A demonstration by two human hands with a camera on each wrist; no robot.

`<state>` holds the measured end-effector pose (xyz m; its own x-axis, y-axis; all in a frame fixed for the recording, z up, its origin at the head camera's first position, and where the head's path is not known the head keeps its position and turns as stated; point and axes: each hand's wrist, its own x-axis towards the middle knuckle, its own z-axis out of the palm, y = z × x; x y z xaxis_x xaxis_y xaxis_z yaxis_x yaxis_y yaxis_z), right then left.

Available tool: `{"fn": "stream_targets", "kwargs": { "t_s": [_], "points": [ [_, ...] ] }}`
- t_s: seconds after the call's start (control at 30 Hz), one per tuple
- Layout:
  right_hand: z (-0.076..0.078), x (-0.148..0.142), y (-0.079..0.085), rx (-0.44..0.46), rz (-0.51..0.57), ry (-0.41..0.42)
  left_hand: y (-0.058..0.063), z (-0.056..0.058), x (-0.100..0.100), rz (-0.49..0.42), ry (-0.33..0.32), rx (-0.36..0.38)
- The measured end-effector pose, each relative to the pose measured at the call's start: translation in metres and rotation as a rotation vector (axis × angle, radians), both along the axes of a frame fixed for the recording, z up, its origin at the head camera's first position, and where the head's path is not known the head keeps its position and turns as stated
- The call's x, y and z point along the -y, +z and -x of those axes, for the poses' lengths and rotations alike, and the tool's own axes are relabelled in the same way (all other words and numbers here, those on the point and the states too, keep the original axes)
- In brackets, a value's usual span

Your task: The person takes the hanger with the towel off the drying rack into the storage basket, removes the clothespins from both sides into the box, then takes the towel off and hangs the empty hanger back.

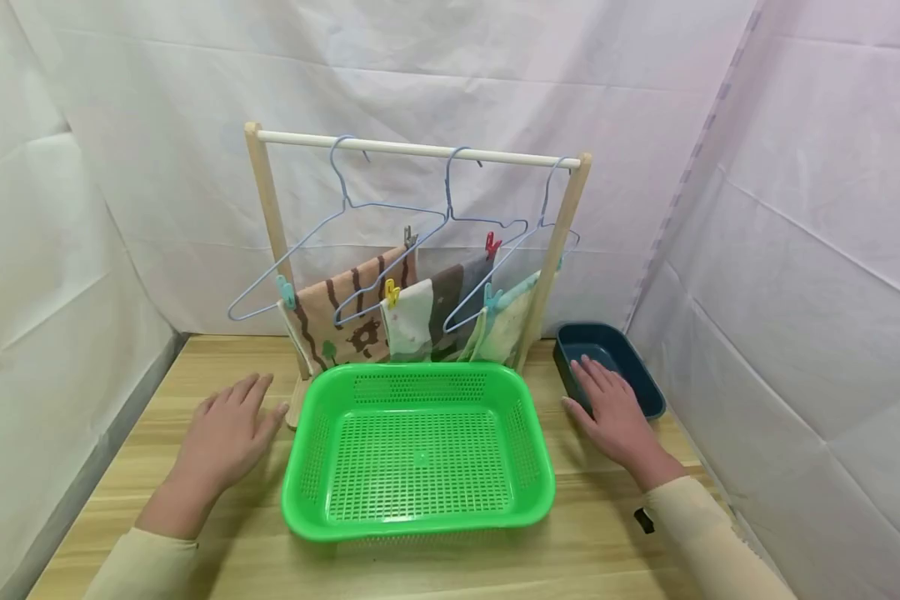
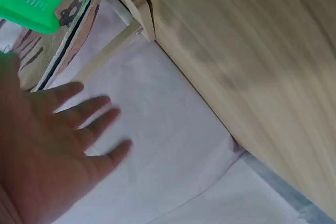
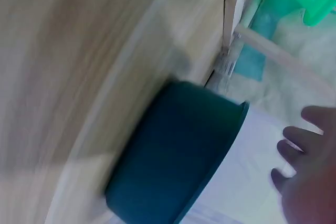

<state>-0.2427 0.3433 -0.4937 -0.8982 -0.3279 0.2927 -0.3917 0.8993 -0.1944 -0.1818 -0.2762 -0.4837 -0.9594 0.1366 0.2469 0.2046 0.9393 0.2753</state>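
Green basket point(image 1: 420, 475) on table point(image 1: 232, 542), btwn L grip point(image 1: 228, 437) & R grip point(image 1: 611, 417); dark bin point(image 1: 639, 375) below R grip, apart from it. Both grips hold nothing, fingers loose, slightly apart. Basket prob. light, bit flexy, smooth: take both short sides under rim. Bin likely light, stiffer; pinch rim. Cloths point(image 1: 345, 308) behind look soft, floppy; hold nr top edge.

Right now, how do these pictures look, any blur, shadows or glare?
Head view: mostly clear, with a small glint on the green basket's near inner edge and a pinkish cast on the right curtain; left wrist view: left hand slightly soft, faint shadows on the table; right wrist view: blurriest, wood grain smeared, dark blue tray and right hand dim.
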Motion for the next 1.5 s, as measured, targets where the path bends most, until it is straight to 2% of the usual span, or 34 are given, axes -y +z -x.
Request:
{"fn": "stream_targets", "kwargs": {
  "t_s": [0.1, 0.17, 0.43, 0.67, 0.8, 0.9, 1.07, 1.17, 1.33, 1.5],
  "points": [
    [-0.004, 0.009, 0.002, -0.074, 0.116, 0.042, 0.002, 0.001, -0.002, -0.068, -0.006, -0.036],
    [-0.008, 0.016, 0.004, -0.058, 0.185, 0.047, 0.004, 0.001, -0.004, -0.111, -0.005, -0.055],
    [-0.023, 0.044, 0.010, 0.209, 0.370, -0.005, 0.008, 0.000, -0.009, -0.178, -0.007, -0.025],
    [-0.033, 0.066, 0.012, 0.449, 0.595, -0.122, 0.008, 0.002, -0.013, -0.214, -0.017, -0.006],
    [-0.036, 0.077, 0.010, 0.525, 0.703, -0.153, 0.009, 0.005, -0.013, -0.244, -0.028, -0.034],
    [-0.038, 0.084, 0.007, 0.539, 0.725, -0.177, 0.013, 0.005, -0.014, -0.282, -0.057, -0.059],
    [-0.038, 0.093, 0.002, 0.529, 0.749, -0.178, 0.027, 0.003, -0.023, -0.342, -0.095, -0.055],
    [-0.039, 0.096, 0.000, 0.527, 0.806, -0.171, 0.038, 0.001, -0.032, -0.370, -0.131, -0.007],
    [-0.043, 0.100, -0.002, 0.559, 0.933, -0.158, 0.058, 0.000, -0.045, -0.397, -0.246, 0.104],
    [-0.049, 0.105, -0.001, 0.593, 1.017, -0.190, 0.080, 0.007, -0.059, -0.405, -0.320, 0.138]
  ]
}}
